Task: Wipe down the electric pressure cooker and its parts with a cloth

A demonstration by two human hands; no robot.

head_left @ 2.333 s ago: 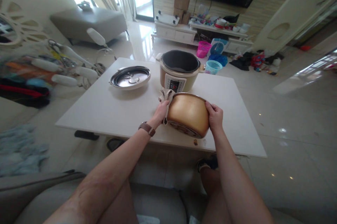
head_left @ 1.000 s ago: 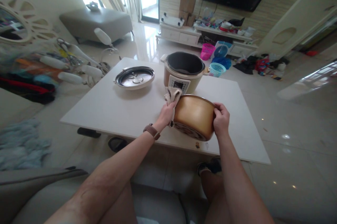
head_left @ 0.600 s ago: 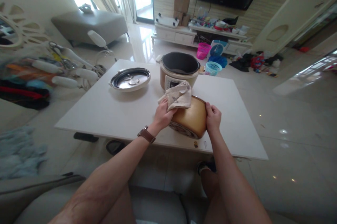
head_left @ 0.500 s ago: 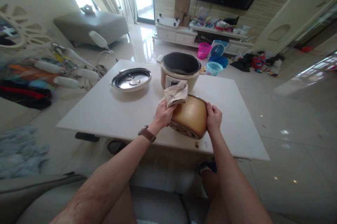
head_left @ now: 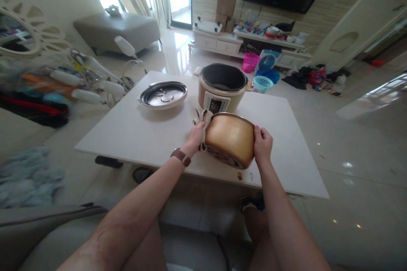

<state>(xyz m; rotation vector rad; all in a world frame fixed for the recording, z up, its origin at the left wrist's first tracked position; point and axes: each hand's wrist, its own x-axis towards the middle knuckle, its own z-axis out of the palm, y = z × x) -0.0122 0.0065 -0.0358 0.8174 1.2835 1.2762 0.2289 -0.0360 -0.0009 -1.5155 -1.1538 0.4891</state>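
Note:
A golden inner pot lies tilted on its side near the front edge of the white table, its bottom facing me. My right hand grips its right side. My left hand, with a brown watch on the wrist, presses a beige cloth against the pot's left side. Just behind stands the open cooker body with a dark empty well and a control panel at its front.
The cooker's lid lies upside down on the table to the left. Cluttered items sit on a rack at far left. Pink and blue baskets stand on the glossy floor beyond the table. My knees are at the bottom.
The cloth was on top of the pot half a second ago; my left hand has swept it down to the pot's left side. My right hand keeps its grip.

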